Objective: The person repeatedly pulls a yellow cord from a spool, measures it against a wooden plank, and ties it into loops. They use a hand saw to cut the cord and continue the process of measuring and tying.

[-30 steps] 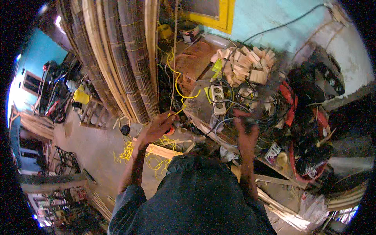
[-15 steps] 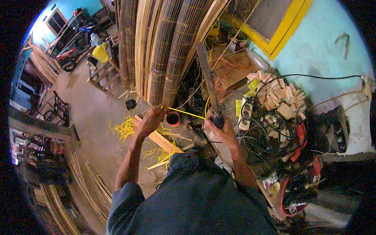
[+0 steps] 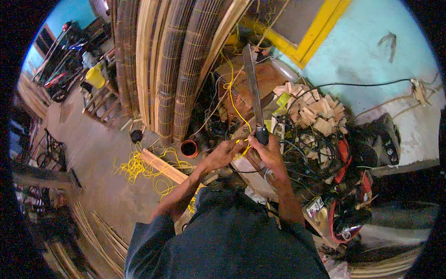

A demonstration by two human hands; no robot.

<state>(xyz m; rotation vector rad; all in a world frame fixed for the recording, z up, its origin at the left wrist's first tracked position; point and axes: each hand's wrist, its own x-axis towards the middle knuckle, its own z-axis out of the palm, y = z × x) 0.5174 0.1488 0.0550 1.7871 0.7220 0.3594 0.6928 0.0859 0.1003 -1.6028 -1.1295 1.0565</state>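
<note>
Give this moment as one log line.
left hand: pinching yellow cord | right hand: holding long blade, thumb at cord | wood blocks: right of blade

A wide fisheye camera worn on the person's head, the left of a side-by-side pair, looks down and forward over the chest. The dark grey cloth shirt fills the bottom centre from very near, while the bare left hand and bare right hand sit mid-frame at arm's reach. Farther off, the pale turquoise painted wall spans the upper right; edges bend toward the black, rounded rim.
</note>
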